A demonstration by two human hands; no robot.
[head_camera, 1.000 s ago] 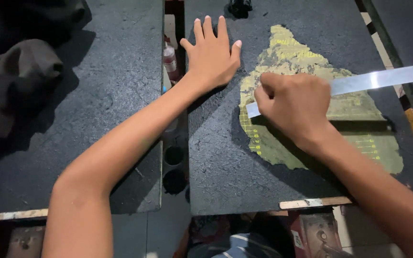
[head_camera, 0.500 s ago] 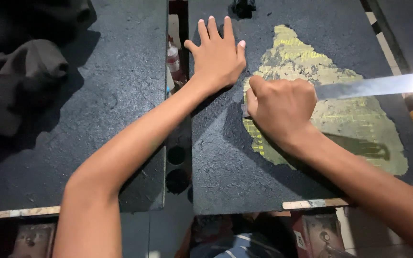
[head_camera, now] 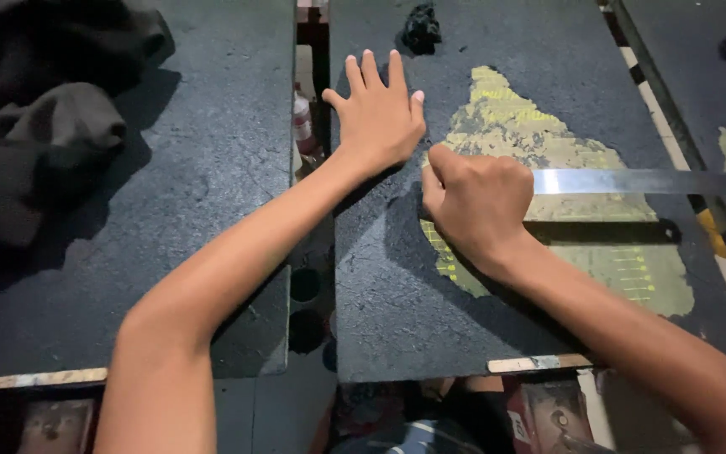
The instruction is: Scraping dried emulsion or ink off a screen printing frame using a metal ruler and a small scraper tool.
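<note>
Dark board [head_camera: 397, 319], right hand [head_camera: 476, 202] with metal ruler [head_camera: 632, 181] now further left.

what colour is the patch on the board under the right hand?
Pale yellow patch, worn and mottled, on a dark grey board; head view.

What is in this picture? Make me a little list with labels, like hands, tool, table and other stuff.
left hand: flat, fingers spread, pressing on the dark board
right hand: closed in a fist around one end of the metal ruler
metal ruler: long, shiny, lying across the yellow patch
yellow patch: worn, irregular area on the dark board
dark cloth: bunched on the left board
small bottle: in the gap between boards
</note>
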